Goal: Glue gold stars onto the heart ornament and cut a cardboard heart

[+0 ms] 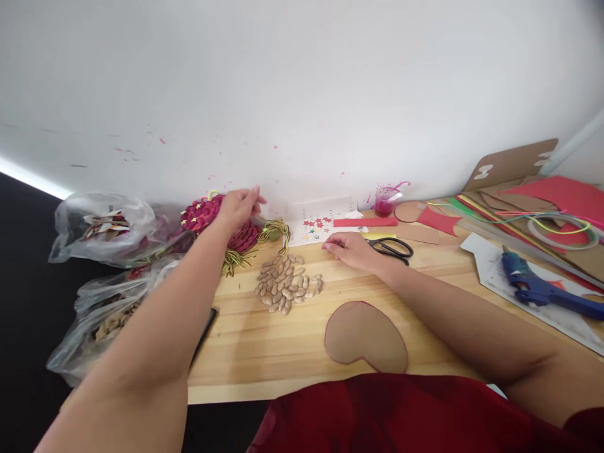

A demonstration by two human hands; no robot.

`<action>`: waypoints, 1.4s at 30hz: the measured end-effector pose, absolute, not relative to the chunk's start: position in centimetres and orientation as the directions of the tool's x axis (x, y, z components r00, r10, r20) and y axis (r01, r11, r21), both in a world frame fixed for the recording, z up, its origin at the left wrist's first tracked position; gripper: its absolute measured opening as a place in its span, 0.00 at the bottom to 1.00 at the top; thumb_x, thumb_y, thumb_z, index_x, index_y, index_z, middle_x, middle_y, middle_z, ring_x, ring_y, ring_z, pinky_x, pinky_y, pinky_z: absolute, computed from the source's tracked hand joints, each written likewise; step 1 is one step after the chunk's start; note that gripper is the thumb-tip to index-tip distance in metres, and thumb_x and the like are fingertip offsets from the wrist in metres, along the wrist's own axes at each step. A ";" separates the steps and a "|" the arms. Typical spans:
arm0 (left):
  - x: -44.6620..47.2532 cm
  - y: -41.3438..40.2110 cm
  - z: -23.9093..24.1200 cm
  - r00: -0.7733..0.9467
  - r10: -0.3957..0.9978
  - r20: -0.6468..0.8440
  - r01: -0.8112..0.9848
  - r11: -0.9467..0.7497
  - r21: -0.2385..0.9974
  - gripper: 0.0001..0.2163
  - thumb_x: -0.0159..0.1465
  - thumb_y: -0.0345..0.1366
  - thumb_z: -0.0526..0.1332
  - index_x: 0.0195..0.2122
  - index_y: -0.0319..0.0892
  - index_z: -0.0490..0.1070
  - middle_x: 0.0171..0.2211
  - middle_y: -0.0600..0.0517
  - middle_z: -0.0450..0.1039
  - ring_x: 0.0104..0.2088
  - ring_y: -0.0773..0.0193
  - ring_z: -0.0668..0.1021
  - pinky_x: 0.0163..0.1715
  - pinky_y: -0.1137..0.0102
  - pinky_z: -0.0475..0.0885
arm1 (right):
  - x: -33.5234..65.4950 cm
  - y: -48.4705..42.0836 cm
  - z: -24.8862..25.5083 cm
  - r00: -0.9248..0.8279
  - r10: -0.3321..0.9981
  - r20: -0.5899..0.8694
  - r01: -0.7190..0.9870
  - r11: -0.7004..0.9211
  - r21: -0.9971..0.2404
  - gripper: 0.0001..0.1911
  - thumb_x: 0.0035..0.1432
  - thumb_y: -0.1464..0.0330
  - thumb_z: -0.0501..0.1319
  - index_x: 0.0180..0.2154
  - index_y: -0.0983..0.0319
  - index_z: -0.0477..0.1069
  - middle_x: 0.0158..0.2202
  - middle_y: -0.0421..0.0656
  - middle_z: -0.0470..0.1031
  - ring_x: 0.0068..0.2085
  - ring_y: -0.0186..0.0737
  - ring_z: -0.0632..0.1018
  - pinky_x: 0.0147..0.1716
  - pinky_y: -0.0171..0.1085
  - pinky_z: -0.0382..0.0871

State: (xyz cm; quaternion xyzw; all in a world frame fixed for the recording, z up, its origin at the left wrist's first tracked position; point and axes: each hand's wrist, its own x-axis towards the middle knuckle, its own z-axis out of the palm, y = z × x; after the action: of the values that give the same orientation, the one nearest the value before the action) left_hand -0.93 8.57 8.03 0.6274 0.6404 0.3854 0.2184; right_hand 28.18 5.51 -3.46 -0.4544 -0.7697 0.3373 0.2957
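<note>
My left hand is raised above a magenta ornament with gold stars. Its fingers are curled together, and whatever is in them, if anything, is hidden. Beside it hang gold cords with tassels. My right hand rests low over the table by the edge of a white sheet with small red and coloured stars. Its fingertips are pressed together, and I cannot make out anything between them. Black-handled scissors lie just right of it. A pile of peanuts in shells sits between my arms.
A heart-shaped cardboard piece lies near the front edge. Plastic bags crowd the left side. At right are a blue glue gun, red sheets and cardboard. A cup of pink liquid stands by the wall.
</note>
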 end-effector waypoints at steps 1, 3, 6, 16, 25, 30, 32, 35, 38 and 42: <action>-1.4 7.7 6.7 -0.105 0.989 0.102 0.669 -0.006 0.743 0.19 0.68 0.47 0.52 0.33 0.38 0.75 0.24 0.51 0.71 0.21 0.70 0.70 0.23 0.76 0.66 | 28.2 5.5 -3.4 -0.412 0.898 0.156 0.501 0.366 -0.784 0.11 0.62 0.64 0.60 0.35 0.63 0.78 0.27 0.41 0.77 0.27 0.36 0.75 0.29 0.33 0.63; -2.1 6.1 4.4 -0.088 0.996 0.004 0.689 0.058 0.722 0.19 0.68 0.47 0.53 0.33 0.38 0.76 0.25 0.50 0.74 0.22 0.67 0.73 0.23 0.75 0.68 | 28.1 5.6 -3.4 -0.415 0.894 0.168 0.502 0.380 -0.777 0.11 0.61 0.64 0.60 0.34 0.62 0.79 0.27 0.41 0.77 0.27 0.36 0.74 0.29 0.34 0.62; -2.9 4.5 2.7 -0.082 0.993 -0.080 0.724 0.115 0.680 0.18 0.68 0.47 0.53 0.36 0.39 0.76 0.29 0.48 0.78 0.26 0.63 0.79 0.24 0.73 0.71 | 28.1 5.7 -3.4 -0.423 0.888 0.181 0.502 0.396 -0.769 0.12 0.61 0.64 0.60 0.34 0.63 0.79 0.25 0.41 0.77 0.27 0.36 0.73 0.29 0.34 0.62; -1.1 3.9 2.4 -0.019 1.000 0.022 0.928 0.009 0.372 0.13 0.58 0.46 0.64 0.36 0.43 0.81 0.34 0.49 0.81 0.38 0.56 0.80 0.40 0.68 0.71 | 28.1 5.8 -3.4 -0.427 0.878 0.216 0.503 0.429 -0.751 0.11 0.61 0.64 0.60 0.34 0.63 0.79 0.26 0.41 0.78 0.27 0.36 0.74 0.29 0.35 0.63; 3.2 6.0 0.4 -0.029 1.000 0.005 0.975 0.027 0.221 0.06 0.54 0.36 0.66 0.31 0.45 0.81 0.33 0.49 0.82 0.37 0.55 0.81 0.40 0.68 0.72 | 28.2 5.9 -3.5 -0.425 0.881 0.209 0.503 0.421 -0.755 0.11 0.61 0.65 0.60 0.35 0.62 0.80 0.27 0.41 0.79 0.27 0.36 0.75 0.29 0.35 0.64; 2.5 6.0 0.0 -0.074 0.989 0.131 0.973 0.043 0.225 0.10 0.60 0.36 0.61 0.39 0.45 0.81 0.39 0.45 0.82 0.44 0.50 0.81 0.46 0.62 0.73 | 28.2 6.0 -3.6 -0.426 0.880 0.209 0.497 0.421 -0.759 0.10 0.61 0.65 0.61 0.35 0.62 0.80 0.29 0.41 0.80 0.27 0.36 0.75 0.30 0.35 0.65; 1.8 5.7 -0.1 -0.056 0.987 0.148 0.968 0.017 0.249 0.12 0.61 0.35 0.60 0.42 0.45 0.81 0.41 0.46 0.82 0.45 0.51 0.81 0.48 0.63 0.72 | 28.2 6.1 -3.6 -0.427 0.880 0.209 0.495 0.421 -0.761 0.10 0.61 0.66 0.60 0.35 0.62 0.80 0.30 0.42 0.80 0.28 0.36 0.76 0.31 0.35 0.65; 0.1 4.8 0.0 -0.043 0.983 0.179 0.954 -0.012 0.299 0.16 0.65 0.33 0.56 0.49 0.43 0.78 0.42 0.48 0.82 0.44 0.57 0.82 0.50 0.67 0.72 | 28.2 6.1 -3.6 -0.427 0.879 0.211 0.492 0.422 -0.762 0.10 0.61 0.65 0.60 0.35 0.62 0.80 0.30 0.42 0.81 0.29 0.36 0.76 0.31 0.35 0.66; -1.4 3.7 0.1 -0.015 0.981 0.195 0.941 -0.052 0.335 0.17 0.66 0.32 0.53 0.51 0.41 0.77 0.40 0.49 0.83 0.42 0.60 0.82 0.48 0.69 0.73 | 28.1 6.1 -3.6 -0.425 0.879 0.219 0.492 0.427 -0.759 0.10 0.61 0.65 0.60 0.35 0.62 0.80 0.31 0.42 0.81 0.29 0.36 0.76 0.31 0.34 0.65; -1.6 2.6 -0.5 0.097 0.975 0.201 0.931 -0.161 0.328 0.16 0.64 0.31 0.54 0.44 0.44 0.81 0.44 0.50 0.82 0.46 0.59 0.80 0.52 0.67 0.71 | 28.0 6.0 -3.6 -0.425 0.877 0.222 0.496 0.431 -0.754 0.10 0.61 0.65 0.61 0.35 0.62 0.80 0.31 0.42 0.81 0.29 0.36 0.76 0.31 0.34 0.65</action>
State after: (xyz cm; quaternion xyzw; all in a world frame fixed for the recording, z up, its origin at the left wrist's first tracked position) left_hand -1.59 2.55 -0.45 0.7384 0.6452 0.1870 0.0585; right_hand 28.03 6.01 -3.58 -0.4365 -0.7865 0.3069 0.3111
